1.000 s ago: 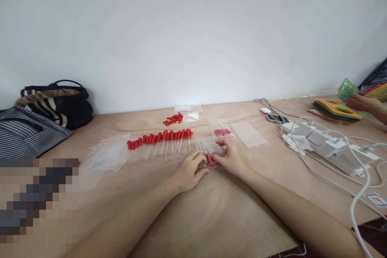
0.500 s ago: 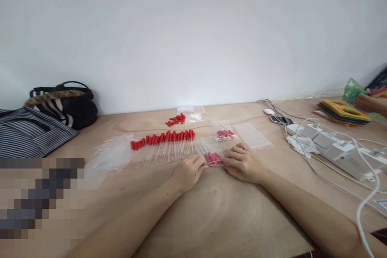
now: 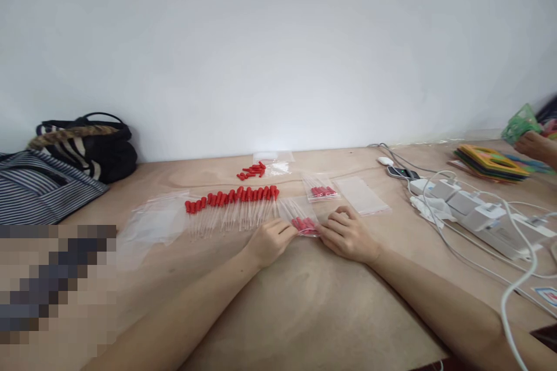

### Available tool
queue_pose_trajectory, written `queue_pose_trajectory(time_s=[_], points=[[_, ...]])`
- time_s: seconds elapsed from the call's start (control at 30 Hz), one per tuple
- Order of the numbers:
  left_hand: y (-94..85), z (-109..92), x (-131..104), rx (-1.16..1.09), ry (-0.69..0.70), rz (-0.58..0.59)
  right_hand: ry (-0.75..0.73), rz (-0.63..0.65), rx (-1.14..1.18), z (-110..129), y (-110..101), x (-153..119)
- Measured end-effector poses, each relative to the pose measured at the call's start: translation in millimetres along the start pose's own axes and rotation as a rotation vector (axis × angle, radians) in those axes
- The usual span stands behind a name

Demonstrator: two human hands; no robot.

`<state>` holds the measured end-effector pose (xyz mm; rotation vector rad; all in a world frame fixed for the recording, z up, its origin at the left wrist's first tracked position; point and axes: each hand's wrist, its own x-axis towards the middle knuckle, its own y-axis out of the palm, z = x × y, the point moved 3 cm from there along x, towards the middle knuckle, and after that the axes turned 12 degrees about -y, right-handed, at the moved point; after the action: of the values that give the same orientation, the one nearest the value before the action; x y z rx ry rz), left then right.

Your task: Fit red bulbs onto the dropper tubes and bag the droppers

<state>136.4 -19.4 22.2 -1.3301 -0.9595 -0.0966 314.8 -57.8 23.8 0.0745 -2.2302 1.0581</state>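
A clear plastic bag (image 3: 310, 208) holding several red-capped droppers (image 3: 304, 224) lies between my hands. My left hand (image 3: 270, 243) pinches its near left corner, and my right hand (image 3: 348, 236) is closed on its near right corner. Just behind is a second bag (image 3: 321, 188) with red-capped droppers inside. To the left, a row of clear droppers with red caps (image 3: 239, 194) lies on the table, caps pointing away from me. Farther back, loose red caps (image 3: 253, 171) sit by a clear bag (image 3: 276, 164).
Flat clear bags (image 3: 159, 217) lie left, another bag (image 3: 362, 195) right. A power strip (image 3: 487, 229) with chargers and white cables covers the right side. Coloured boards (image 3: 494, 162) stand near another person's hand (image 3: 535, 145). Two bags (image 3: 108, 153) sit far left.
Both my hands stay at the bag's near corners, with the left fingers slightly shifted. The other person's hand and the green item have moved a little. The whole view has shifted slightly.
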Motion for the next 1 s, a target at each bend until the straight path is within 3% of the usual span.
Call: queue_pose_trajectory(time_s=[0.23, 0.57, 1.0], points=[[-2.8, 1.1, 0.2, -0.015, 0.003, -0.065, -0.054, -0.042, -0.013, -3.2, 3.8, -8.9], [-11.1, 2.0, -1.9, 0.283, 0.227, -0.097, -0.122, -0.023, -0.104, 0.5, 6.5, 0.9], [-6.3, 10.2, -2.5, 0.112, 0.107, -0.115, 0.006, -0.092, -0.154, -3.2, 8.1, -0.5]])
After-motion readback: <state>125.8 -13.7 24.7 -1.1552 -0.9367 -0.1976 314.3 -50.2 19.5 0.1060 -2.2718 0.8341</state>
